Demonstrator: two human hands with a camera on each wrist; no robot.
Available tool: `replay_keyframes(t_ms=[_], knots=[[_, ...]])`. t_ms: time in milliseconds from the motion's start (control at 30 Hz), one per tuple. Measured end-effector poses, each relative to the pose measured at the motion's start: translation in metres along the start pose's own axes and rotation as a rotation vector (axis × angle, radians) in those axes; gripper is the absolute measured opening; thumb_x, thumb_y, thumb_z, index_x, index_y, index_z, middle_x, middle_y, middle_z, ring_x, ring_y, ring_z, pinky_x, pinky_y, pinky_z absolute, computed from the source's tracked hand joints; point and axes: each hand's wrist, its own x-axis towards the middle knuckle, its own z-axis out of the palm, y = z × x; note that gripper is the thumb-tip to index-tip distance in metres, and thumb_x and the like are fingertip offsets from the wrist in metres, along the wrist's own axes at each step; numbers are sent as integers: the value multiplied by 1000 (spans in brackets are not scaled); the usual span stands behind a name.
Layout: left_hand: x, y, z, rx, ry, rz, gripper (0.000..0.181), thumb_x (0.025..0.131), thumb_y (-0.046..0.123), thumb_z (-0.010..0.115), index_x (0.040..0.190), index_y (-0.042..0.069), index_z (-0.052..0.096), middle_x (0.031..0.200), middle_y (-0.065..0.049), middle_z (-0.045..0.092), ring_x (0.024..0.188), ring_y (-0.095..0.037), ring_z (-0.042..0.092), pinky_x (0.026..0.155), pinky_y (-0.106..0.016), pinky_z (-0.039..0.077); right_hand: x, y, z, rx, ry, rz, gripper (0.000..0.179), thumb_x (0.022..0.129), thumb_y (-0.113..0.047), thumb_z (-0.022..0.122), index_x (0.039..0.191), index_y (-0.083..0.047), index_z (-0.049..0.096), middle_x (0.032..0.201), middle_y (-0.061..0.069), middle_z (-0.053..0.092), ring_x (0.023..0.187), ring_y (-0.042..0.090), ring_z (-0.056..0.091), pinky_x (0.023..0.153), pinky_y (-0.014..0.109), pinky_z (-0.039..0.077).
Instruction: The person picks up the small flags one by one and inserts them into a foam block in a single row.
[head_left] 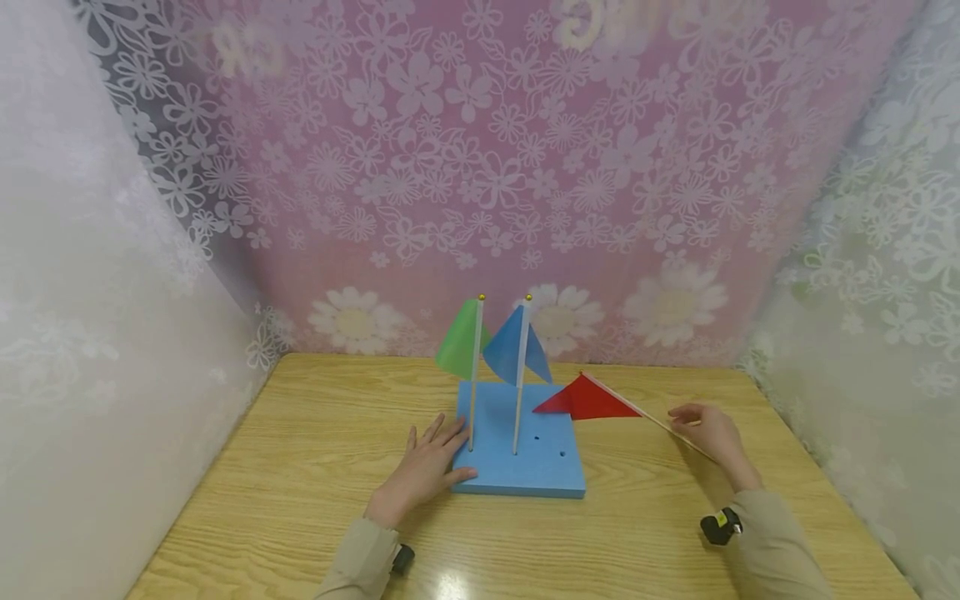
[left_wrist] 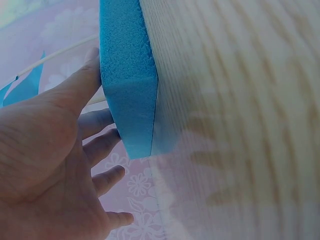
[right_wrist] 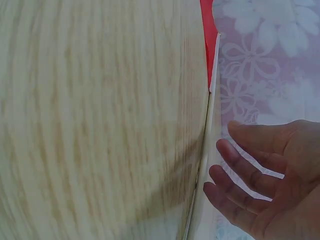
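Observation:
A blue foam board (head_left: 517,481) lies flat on the table. My left hand (head_left: 423,471) rests at its left edge, fingers spread and touching it; the left wrist view shows the thumb and fingertips against the foam (left_wrist: 127,90). A green flag (head_left: 456,343) and a blue flag (head_left: 504,348) stand upright on thin sticks in the board. To the right, a red flag (head_left: 600,402) lies low, its cloth reaching over the board's right edge. My right hand (head_left: 711,433) hovers by its stick (right_wrist: 209,115), fingers loosely bent and apart from it in the right wrist view.
Two small holes, one hole (head_left: 537,437) and another hole (head_left: 562,454), show in the board's right half. The wooden table (head_left: 322,500) ends at a floral curtain (head_left: 465,167) behind, with pale sheets on both sides.

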Motion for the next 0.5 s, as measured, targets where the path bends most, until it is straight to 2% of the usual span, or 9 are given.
replay_keyframes(t_ms=[233, 367, 500], knots=[[0, 2, -2, -2, -1, 0, 70, 97, 43, 66, 153, 7, 45, 162, -15, 35, 151, -46, 20, 110, -80, 14, 3, -3, -2, -25, -79, 75, 25, 93, -12, 70, 111, 6, 73, 101, 22, 72, 94, 41, 66, 79, 53, 51], [0, 2, -1, 0, -1, -1, 70, 97, 43, 66, 153, 7, 45, 162, -15, 35, 151, -46, 20, 110, -80, 13, 3, -2, 2, -32, -105, 109, 21, 92, -12, 72, 106, 5, 73, 93, 16, 71, 82, 28, 65, 72, 44, 50], [1, -1, 1, 5, -1, -5, 70, 97, 45, 65, 153, 8, 45, 162, -14, 35, 152, -45, 19, 111, -79, 14, 1, -1, 5, -27, -98, 86, 15, 92, -9, 70, 99, 4, 74, 86, 10, 69, 75, 19, 61, 67, 37, 48]])
